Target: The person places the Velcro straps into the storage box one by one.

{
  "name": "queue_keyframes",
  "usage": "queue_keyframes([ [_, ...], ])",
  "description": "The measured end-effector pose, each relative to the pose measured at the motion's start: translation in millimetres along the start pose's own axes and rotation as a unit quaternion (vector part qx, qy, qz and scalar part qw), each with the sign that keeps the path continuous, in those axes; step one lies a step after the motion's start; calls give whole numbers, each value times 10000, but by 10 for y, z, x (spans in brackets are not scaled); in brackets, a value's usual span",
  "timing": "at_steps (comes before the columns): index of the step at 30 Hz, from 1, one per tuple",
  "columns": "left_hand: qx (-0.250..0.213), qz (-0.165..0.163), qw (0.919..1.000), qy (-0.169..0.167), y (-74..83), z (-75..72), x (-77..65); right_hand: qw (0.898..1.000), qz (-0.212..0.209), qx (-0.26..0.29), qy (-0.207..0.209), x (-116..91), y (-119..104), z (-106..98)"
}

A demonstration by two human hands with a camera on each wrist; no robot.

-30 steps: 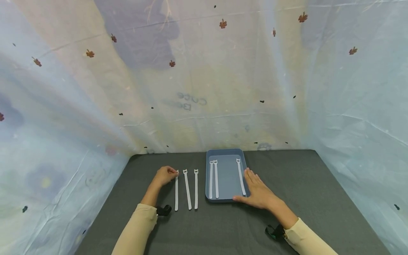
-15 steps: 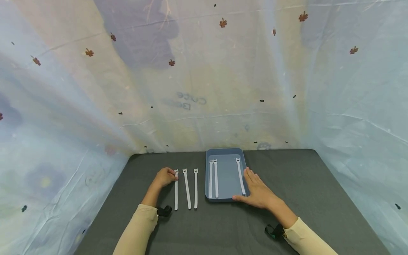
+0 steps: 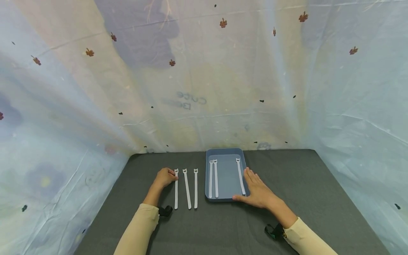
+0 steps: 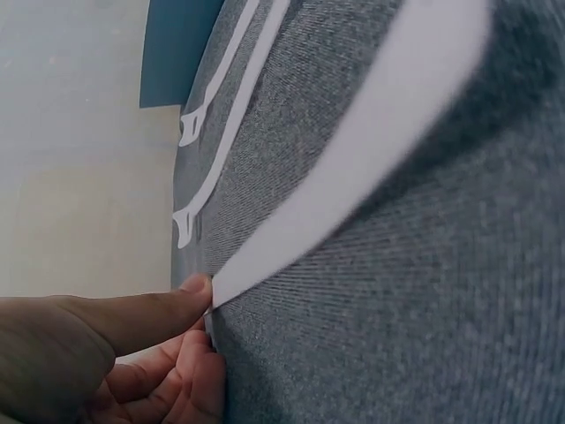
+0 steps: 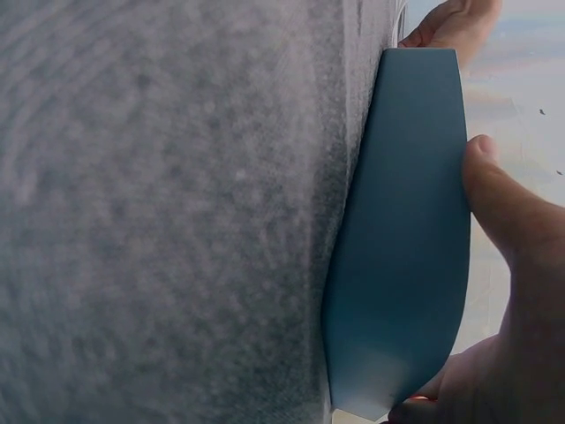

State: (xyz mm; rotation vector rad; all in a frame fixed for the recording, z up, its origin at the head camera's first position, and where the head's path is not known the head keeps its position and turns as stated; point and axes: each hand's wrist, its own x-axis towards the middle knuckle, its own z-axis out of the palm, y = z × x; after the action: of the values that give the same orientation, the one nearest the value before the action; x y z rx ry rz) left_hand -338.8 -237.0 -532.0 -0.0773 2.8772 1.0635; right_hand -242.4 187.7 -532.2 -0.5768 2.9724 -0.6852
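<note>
My left hand (image 3: 165, 177) pinches the leftmost of three white slotted cable straps (image 3: 176, 198) on the cloth, thumb and fingertips just below its slotted head. In the left wrist view this strap (image 4: 327, 190) runs from the fingertips and bows up off the cloth, casting a shadow. Two more straps, a tilted one (image 3: 187, 191) and a straight one (image 3: 196, 191), lie to its right. My right hand (image 3: 258, 191) rests with straight fingers at the right front corner of a blue-grey tray (image 3: 227, 182), thumb on the front rim. The tray wall (image 5: 397, 221) fills the right wrist view.
Inside the tray lie two straps (image 3: 213, 180) side by side at the left and one strap (image 3: 240, 177) at the right. Dark grey cloth (image 3: 204, 230) covers the table. A patterned sheet (image 3: 204, 88) hangs behind and along both sides.
My left fingers have shifted slightly down the leftmost strap, baring its slotted head, and the strap's near end has moved a little away from me. My right hand stays still on the tray.
</note>
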Motion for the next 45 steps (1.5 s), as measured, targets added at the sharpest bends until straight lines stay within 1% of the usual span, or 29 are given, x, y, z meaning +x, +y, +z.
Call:
queue_keyframes([
  [2,65,-40,10000,30,-4,7,13,10000,-4,4,8,0,0,0],
  [8,204,17,9998,87,-30,26,44,10000,-22,5,17,1,-1,1],
  [14,287,97,9994,174,-4,31,33,10000,5,23,-16,0,-11,-2],
  [20,320,102,9994,108,25,26,18,10000,-3,49,-18,-11,-11,0],
  [23,132,-19,9999,10,7,31,34,10000,-13,49,20,-16,3,6],
  [27,-314,-250,9991,-170,-58,49,84,9999,-46,47,81,-18,18,15],
  [31,-650,-335,9969,-299,-116,63,133,9999,-60,32,86,-12,26,24],
  [36,-916,-225,9947,-408,-132,46,137,10000,-56,25,75,-10,22,24],
  [40,-933,-115,9942,-514,-125,28,122,9999,-56,17,92,-11,20,24],
  [45,-849,-37,9951,-502,-121,17,92,9999,-64,39,105,-14,15,24],
])
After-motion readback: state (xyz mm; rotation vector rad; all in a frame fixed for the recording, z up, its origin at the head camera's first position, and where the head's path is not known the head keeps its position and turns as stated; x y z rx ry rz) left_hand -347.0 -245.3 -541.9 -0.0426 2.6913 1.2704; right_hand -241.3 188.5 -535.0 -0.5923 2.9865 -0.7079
